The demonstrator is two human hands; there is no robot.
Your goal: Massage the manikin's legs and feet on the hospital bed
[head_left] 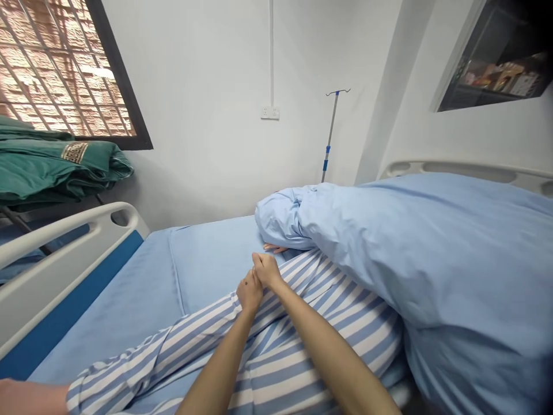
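My left hand (250, 291) is closed in a fist on the far leg of the blue-and-white striped trousers (285, 377). Touching it from just above, my right hand (266, 270) is curled closed too. What the fingers hold, if anything, is hidden beneath them. The trousers are on a body or manikin lying on the bed, with part of a bare foot (32, 397) at the lower left. A light blue quilt (432, 248) covers the upper body. Fingers of a lying hand (275, 248) show under the quilt's edge, just beyond my fists.
The bed has a blue sheet (142, 288), a cream-and-blue end board (99, 253) on the left and a cream board (466, 168) at right. Behind it stands a drip pole (330, 138). Green folded bedding (56, 164) is piled below the barred window (64, 63).
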